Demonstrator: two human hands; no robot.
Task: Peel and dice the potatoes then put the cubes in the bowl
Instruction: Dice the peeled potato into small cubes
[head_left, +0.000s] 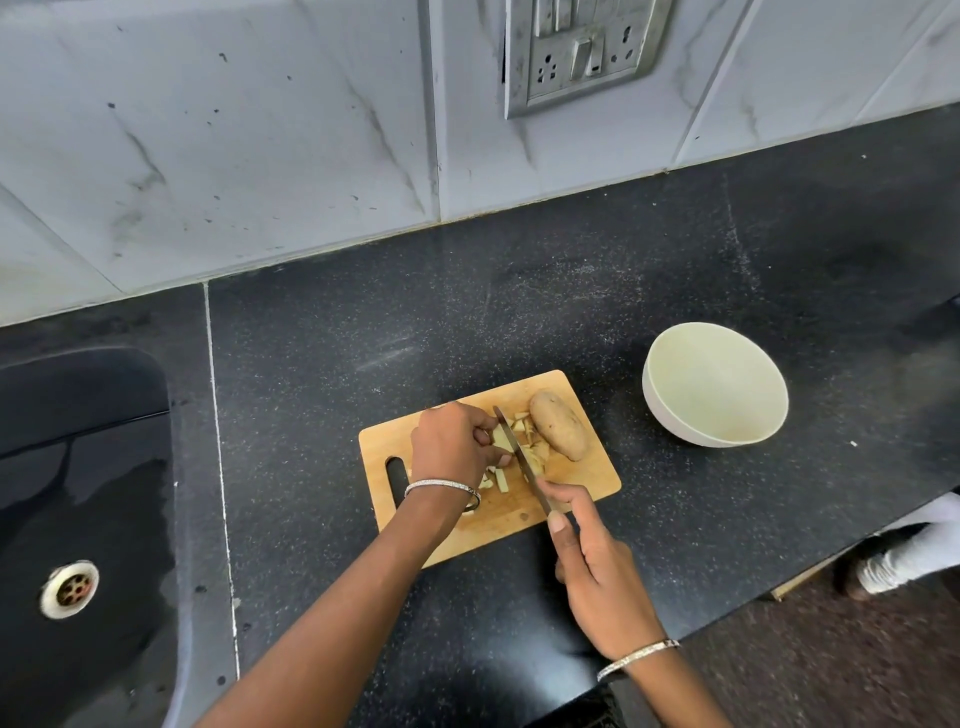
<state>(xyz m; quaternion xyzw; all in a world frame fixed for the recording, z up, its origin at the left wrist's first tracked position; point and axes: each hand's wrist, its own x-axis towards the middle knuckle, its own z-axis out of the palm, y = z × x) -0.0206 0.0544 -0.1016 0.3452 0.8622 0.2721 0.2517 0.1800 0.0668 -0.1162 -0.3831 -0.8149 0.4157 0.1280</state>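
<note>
A wooden cutting board (582, 475) lies on the black counter. On its far right corner rests a whole unpeeled potato (560, 432). Beside that potato lie several pale cut potato pieces (532, 449). My left hand (452, 441) holds a piece of peeled potato (501, 439) down with curled fingers. My right hand (592, 566) grips the handle of a knife (519, 457), index finger along its spine. The blade stands across the potato right next to my left fingertips. A cream bowl (670, 405) stands to the right of the board with nothing visible in it.
A black sink (78, 493) with a metal drain (69, 588) is set in the counter at the left. A tiled wall with a switch and socket plate (582, 52) rises behind. The counter's front edge runs diagonally at lower right, with someone's white-clad leg (914, 556) beyond it.
</note>
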